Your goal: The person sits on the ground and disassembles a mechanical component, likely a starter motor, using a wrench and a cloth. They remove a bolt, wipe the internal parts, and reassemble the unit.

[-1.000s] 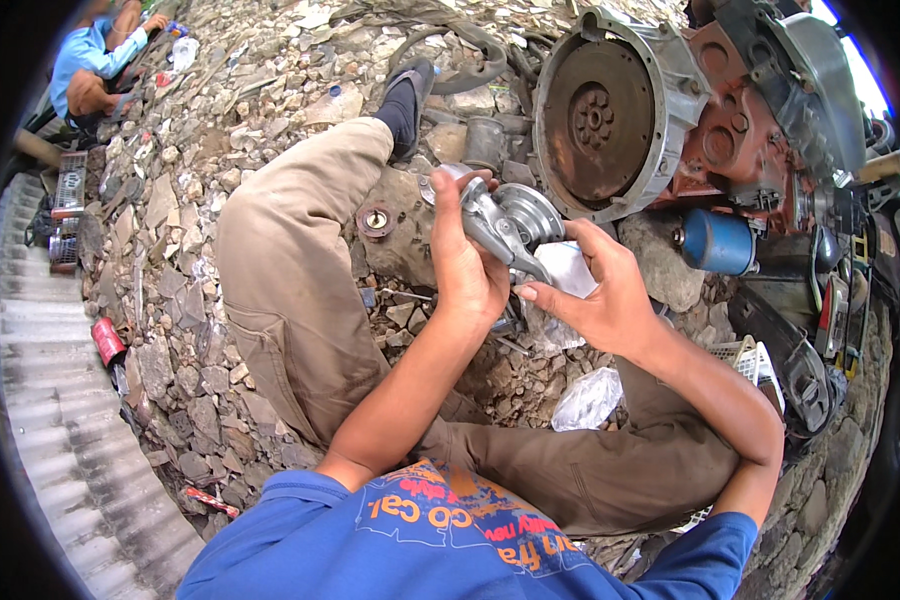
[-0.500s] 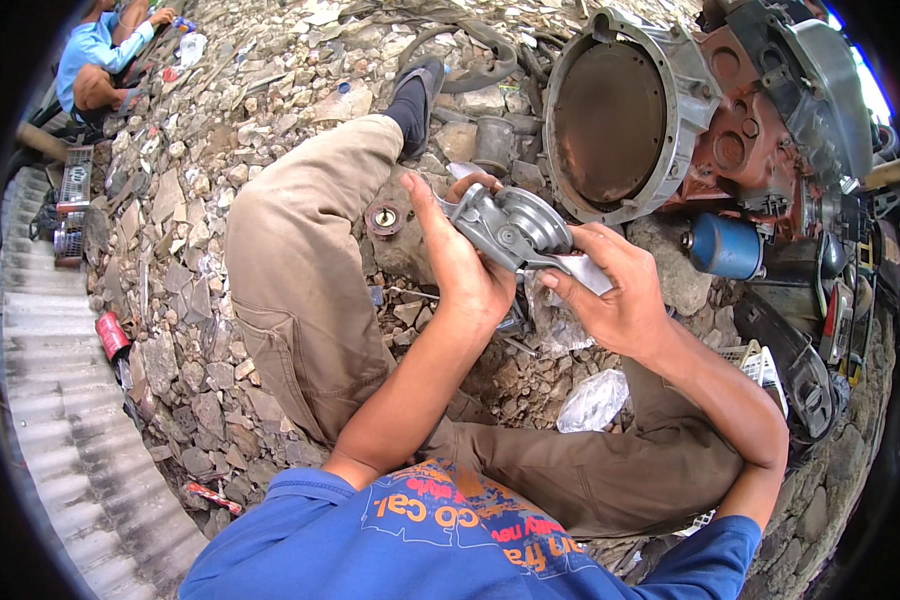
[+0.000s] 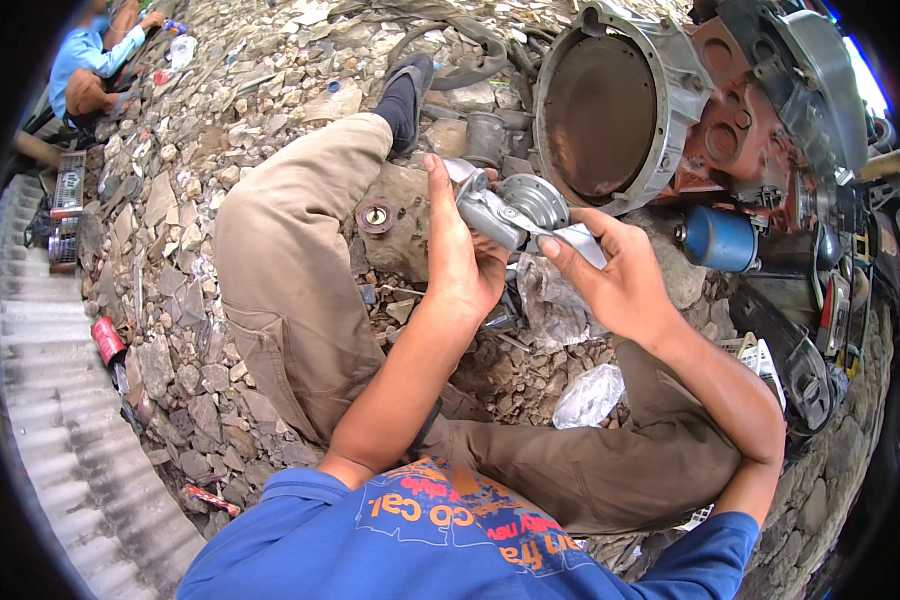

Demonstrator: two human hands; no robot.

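Observation:
My left hand (image 3: 467, 245) cradles a grey cast-metal part (image 3: 495, 218) from below, its thumb pointing up beside it. The part looks like a water pump, with a round, stepped hub (image 3: 532, 200) facing up and to the right. A pale, flat strip (image 3: 580, 243) runs from the part into my right hand (image 3: 618, 275), pinched between thumb and fingers. Another pale piece (image 3: 458, 169) shows past the part's far left side; whether it is the same strip is hidden. The left fingers are mostly behind the casting.
Stony ground surrounds my legs. A large bell housing (image 3: 670, 110) joins a reddish engine block (image 3: 725, 130) at the far right, near a blue cylinder (image 3: 720, 239). Plastic bags (image 3: 588, 397) lie between my legs. A small round part (image 3: 376, 218) rests on a flat stone. Another person (image 3: 90, 65) squats far left.
The metal part has turned slightly in my left hand, and more of the pale piece shows beyond it. My right hand keeps its pinch on the strip. The whole view has shifted slightly.

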